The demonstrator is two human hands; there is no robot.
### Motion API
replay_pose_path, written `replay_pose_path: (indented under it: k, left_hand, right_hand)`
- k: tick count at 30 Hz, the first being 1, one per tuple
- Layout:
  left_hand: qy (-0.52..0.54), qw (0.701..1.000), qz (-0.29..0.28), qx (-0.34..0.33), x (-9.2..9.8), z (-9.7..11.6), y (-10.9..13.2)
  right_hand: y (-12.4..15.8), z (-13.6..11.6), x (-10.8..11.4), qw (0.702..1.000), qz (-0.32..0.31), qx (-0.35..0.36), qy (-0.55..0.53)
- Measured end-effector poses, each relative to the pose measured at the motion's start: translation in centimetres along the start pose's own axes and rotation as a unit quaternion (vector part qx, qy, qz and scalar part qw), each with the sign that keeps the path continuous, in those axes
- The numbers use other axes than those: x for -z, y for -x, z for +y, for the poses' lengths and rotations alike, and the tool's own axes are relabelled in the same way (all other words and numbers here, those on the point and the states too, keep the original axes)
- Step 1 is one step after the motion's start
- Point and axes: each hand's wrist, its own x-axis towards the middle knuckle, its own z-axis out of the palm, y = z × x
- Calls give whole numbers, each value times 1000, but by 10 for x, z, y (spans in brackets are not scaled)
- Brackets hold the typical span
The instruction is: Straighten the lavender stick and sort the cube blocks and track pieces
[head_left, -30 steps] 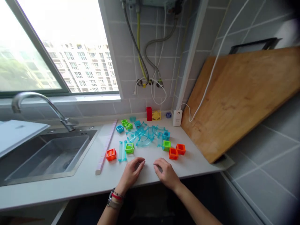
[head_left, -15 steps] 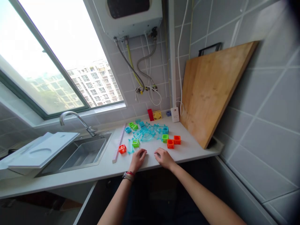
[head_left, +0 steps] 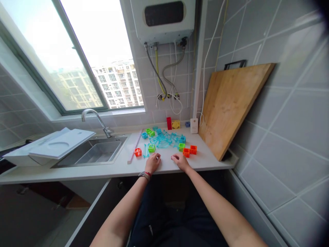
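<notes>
My left hand (head_left: 153, 163) rests at the counter's front with its fingers loosely curled and nothing showing in them. A green cube frame (head_left: 151, 148) sits just beyond it, beside a light-blue plastic strip (head_left: 146, 151) and an orange cube frame (head_left: 138, 152). To the right, my right hand (head_left: 181, 162) also lies on the counter, fingers bent in, no object visible in it. Nearest to that hand are an orange cube (head_left: 186, 152), a second orange cube (head_left: 193, 150) and a green cube (head_left: 181, 147). Between and behind the hands spread translucent blue track-like pieces (head_left: 164, 141).
A pale long bar (head_left: 135, 147) lies left of the blocks, next to the sink (head_left: 102, 152) with its faucet (head_left: 96, 118). Red (head_left: 169, 123) and yellow (head_left: 175, 124) blocks stand at the wall. A wooden board (head_left: 231, 106) leans at right, near a white plug device (head_left: 194, 126).
The camera view has shifted, showing more of the lap and the water heater. Both hands stay in about the same place on the counter, still curled; the blocks look unmoved.
</notes>
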Motion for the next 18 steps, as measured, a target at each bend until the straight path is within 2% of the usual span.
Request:
replay_pose_path:
  k: [6,12,18]
  left_hand:
    - [-38,997,60,18,0,2,0]
    - [-57,996,62,40,-5,-2,-5]
    - [-54,995,68,52,-6,-1,-4]
  right_hand:
    - [-3,-1,3,997,10,-28,-67]
    - [-2,-1,2,993,30,-53,-97]
    - [-3,-1,3,995,20,-55,-76]
